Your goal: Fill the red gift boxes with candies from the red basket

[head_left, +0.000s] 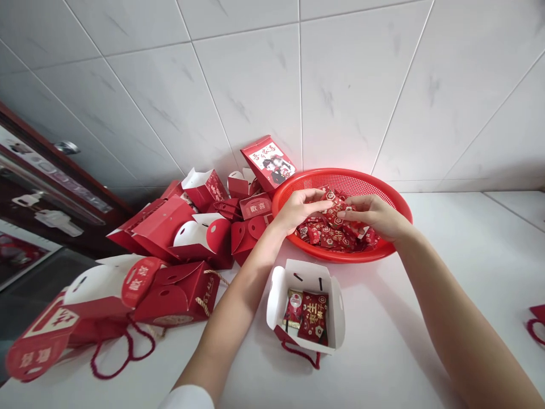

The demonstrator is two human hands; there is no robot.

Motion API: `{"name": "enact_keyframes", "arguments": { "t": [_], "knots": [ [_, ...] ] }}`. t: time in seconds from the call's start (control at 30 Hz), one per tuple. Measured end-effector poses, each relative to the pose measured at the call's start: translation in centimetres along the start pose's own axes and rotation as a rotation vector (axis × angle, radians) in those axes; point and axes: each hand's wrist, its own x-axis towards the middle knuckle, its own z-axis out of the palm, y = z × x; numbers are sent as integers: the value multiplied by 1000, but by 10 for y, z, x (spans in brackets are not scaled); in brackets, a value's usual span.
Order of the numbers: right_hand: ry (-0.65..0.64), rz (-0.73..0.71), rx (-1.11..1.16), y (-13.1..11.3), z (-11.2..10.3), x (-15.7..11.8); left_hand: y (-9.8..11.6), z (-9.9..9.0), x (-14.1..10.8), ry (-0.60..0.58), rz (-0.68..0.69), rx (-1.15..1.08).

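Over a red plastic basket (402, 218), both my hands handle small red packets printed with gold and white flowers. My left hand (300, 209) pinches one red packet (332, 211) between thumb and fingers. My right hand (377, 216) has its fingers closed at the right side of the packets; its fingertips partly cover what it grips. More red packets (334, 238) lie heaped in the basket beneath. In front of the basket stands an opened gift box (338, 307) with white inner walls. Inside it lie a red packet with gold writing (314, 315) and a smaller red-and-gold packet (294, 307).
Left of my forearm, several red gift boxes (179, 292) crowd the white tabletop (374, 363), some with rope handles. An upright red box (269, 162) leans by the tiled wall (255, 85). A dark cabinet with keys (59, 221) stands far left; a red cord (534, 329) shows at the right edge.
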Motion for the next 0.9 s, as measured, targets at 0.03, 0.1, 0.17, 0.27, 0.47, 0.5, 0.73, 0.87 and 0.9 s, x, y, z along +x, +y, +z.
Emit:
{"name": "enact_keyframes", "arguments": {
  "t": [0.03,0.1,0.17,0.27,0.47,0.5,0.73,0.87,0.9],
  "knots": [
    [-5,5,-23,0,0,0,1,0,0,-16,9,36],
    [-23,24,-57,-1,0,0,3,0,0,-32,21,100],
    [-6,33,-57,-2,1,0,5,-3,0,-27,20,150],
    [174,20,-16,-3,-2,1,8,-11,0,27,34,316],
    [479,94,-460,5,-15,3,5,-24,-1,85,19,929],
    [470,114,-591,7,-16,4,4,-24,-2,82,-1,1007],
    [271,122,-856,17,-17,12,-2,-23,-3,77,-59,1177],
    [263,28,-822,14,-18,9,-3,-24,-3,77,1,1110],
    [257,-29,-787,12,-17,8,-2,-23,-3,57,39,1050]
  ]
}}
